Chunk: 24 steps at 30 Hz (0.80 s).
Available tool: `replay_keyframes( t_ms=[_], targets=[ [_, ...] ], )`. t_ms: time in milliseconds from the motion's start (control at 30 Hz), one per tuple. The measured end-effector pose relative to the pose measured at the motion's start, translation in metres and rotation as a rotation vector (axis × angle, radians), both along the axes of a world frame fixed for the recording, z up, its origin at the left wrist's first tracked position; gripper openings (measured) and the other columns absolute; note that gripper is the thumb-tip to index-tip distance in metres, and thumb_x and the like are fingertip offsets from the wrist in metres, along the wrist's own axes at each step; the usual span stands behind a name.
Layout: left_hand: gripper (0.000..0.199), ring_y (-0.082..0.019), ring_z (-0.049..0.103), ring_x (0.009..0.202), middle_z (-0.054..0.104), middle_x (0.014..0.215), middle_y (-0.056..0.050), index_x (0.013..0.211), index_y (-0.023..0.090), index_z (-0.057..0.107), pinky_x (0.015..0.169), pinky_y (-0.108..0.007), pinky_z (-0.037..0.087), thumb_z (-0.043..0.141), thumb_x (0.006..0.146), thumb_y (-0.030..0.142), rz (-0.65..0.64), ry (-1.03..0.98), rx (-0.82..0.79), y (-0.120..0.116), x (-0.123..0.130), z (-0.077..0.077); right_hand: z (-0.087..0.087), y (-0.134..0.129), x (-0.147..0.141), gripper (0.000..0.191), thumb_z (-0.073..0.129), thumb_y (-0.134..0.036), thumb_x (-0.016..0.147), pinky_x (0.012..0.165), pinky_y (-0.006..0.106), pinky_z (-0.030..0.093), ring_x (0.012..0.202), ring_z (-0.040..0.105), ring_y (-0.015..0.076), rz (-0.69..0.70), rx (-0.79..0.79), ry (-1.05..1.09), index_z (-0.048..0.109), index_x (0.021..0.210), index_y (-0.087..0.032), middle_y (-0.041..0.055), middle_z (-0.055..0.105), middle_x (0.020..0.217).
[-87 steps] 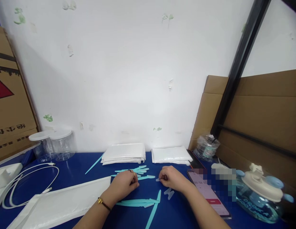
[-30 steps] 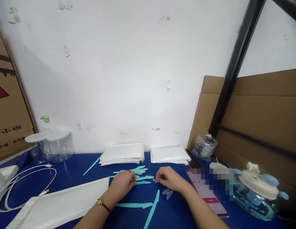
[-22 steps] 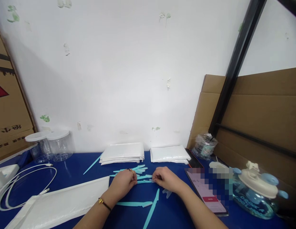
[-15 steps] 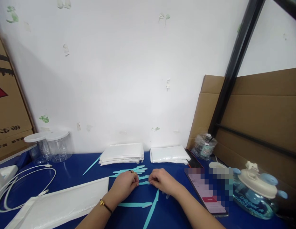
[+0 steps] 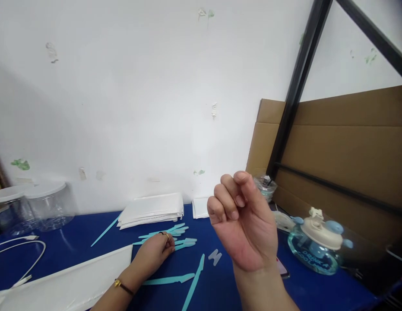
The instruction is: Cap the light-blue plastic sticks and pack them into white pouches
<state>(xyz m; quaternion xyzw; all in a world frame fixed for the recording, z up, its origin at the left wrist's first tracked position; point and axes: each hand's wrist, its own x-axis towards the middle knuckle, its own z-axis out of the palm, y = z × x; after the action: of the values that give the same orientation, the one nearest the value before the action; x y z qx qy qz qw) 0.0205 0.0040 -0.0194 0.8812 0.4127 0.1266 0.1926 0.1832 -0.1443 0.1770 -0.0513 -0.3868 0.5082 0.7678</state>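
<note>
Low over the blue table, my left hand (image 5: 158, 250) has its fingers closed at the near ends of turquoise razor-like sticks (image 5: 186, 244); what is between the fingertips is hidden. My right hand (image 5: 244, 220) is raised, palm toward the camera, fingers curled and thumb against the index fingertip; anything pinched there is too small to make out. Two more turquoise sticks lie nearer me, one roughly level (image 5: 168, 280) and one slanted (image 5: 194, 283). Small translucent caps (image 5: 215, 257) rest between the slanted stick and my right wrist. Another stick (image 5: 105, 229) lies at the left, beside the white envelopes.
A stack of white padded envelopes (image 5: 152, 209) stands by the wall, with a smaller stack (image 5: 200, 208) partly behind my right hand. One large envelope (image 5: 74, 280) lies front left. Clear jars (image 5: 50, 207) and a cable (image 5: 42, 255) are left; a bottle (image 5: 317, 246) and phone (image 5: 283, 268) right.
My right hand has lifted away from the sticks and turned palm toward the camera. My left hand stays low by them. The view has shifted right, and the translucent caps now show fully.
</note>
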Motion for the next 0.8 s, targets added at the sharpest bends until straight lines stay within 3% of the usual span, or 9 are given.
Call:
replay_keyframes(
  t_ms=[233,633,800],
  targets=[
    [0.015,-0.017,0.055,0.074,0.063,0.079,-0.001,0.08,0.021,0.06,0.061,-0.024,0.032,0.048,0.08,0.029,0.027,0.024,-0.017,0.002,0.002,-0.001,-0.008,-0.001,0.002,0.008,0.061,-0.024,0.082,0.042,0.017,0.026,0.044,0.018,0.0059,-0.065,-0.007,0.047,0.067,0.076,-0.021,-0.0084,0.024,0.054],
    [0.014,-0.017,0.055,0.075,0.062,0.079,-0.001,0.08,0.021,0.059,0.063,-0.024,0.034,0.047,0.081,0.027,0.02,0.047,-0.007,-0.002,0.003,0.006,-0.01,-0.002,0.002,0.011,0.059,-0.025,0.084,0.043,0.017,0.026,0.044,0.018,0.0054,-0.027,0.008,0.021,0.066,0.076,-0.021,-0.0084,0.025,0.054],
    [0.015,-0.019,0.056,0.087,0.062,0.09,-0.003,0.089,0.021,0.061,0.074,-0.027,0.037,0.048,0.08,0.023,0.066,0.063,0.098,0.001,0.001,0.01,-0.011,0.005,0.007,0.012,0.07,-0.025,0.076,0.043,0.018,0.026,0.044,0.018,0.006,-0.077,-0.002,-0.053,0.061,0.068,-0.021,-0.009,0.027,0.054]
  ],
)
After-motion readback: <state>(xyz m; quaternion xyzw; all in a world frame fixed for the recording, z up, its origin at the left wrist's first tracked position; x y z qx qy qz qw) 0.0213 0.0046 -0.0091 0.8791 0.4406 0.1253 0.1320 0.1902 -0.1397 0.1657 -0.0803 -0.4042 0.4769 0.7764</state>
